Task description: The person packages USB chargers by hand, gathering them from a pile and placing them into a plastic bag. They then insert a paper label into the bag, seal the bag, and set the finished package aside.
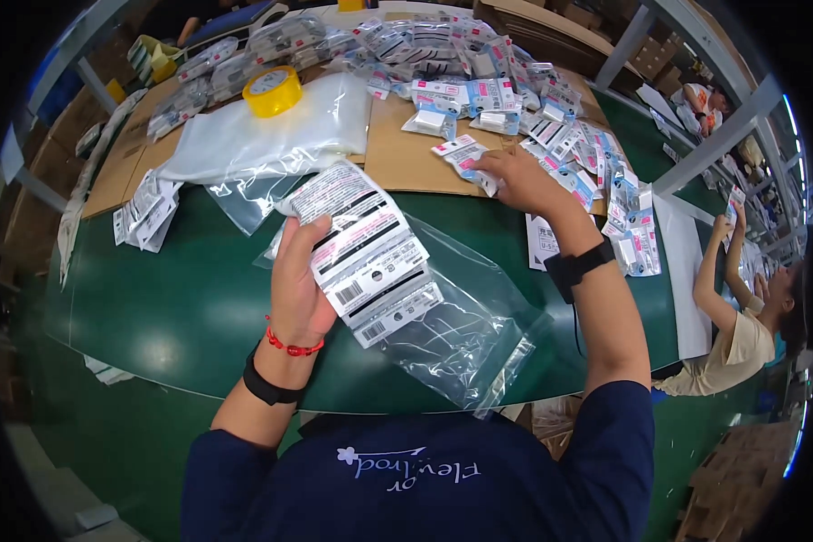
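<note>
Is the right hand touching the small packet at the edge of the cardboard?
Touching. The head view shows the right hand with its fingers closed on the small packet, no gap between them.

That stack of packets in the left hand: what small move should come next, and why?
Probably lift the packet under the right hand and carry it to the stack. The left hand holds several packets fanned over a clear bag on the green table, while the right fingers pinch one at the edge of the loose pile.
</note>
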